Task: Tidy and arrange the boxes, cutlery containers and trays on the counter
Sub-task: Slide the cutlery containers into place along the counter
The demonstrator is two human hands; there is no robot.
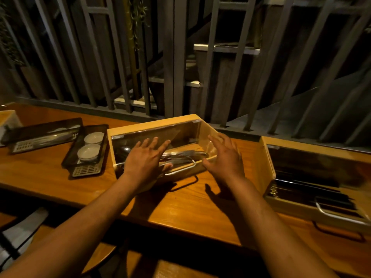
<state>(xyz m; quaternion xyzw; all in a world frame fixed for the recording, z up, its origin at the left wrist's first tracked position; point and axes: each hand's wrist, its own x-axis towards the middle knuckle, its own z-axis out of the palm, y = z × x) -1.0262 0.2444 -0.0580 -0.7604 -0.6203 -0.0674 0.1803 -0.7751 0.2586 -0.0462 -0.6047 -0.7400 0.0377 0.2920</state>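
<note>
Over the cutlery box (160,125), left hand (144,157), right hand (224,157) spread

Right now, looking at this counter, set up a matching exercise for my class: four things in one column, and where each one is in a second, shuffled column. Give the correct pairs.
Things
1. two white bowls
2. left hand
3. right hand
4. second wooden box

Places
A. at the counter's right end
B. spread over the middle wooden box and its clear lid
C. inside a dark tray, left of the middle box
D. by the middle box's right side

Pairs: 1-C, 2-B, 3-D, 4-A
</note>
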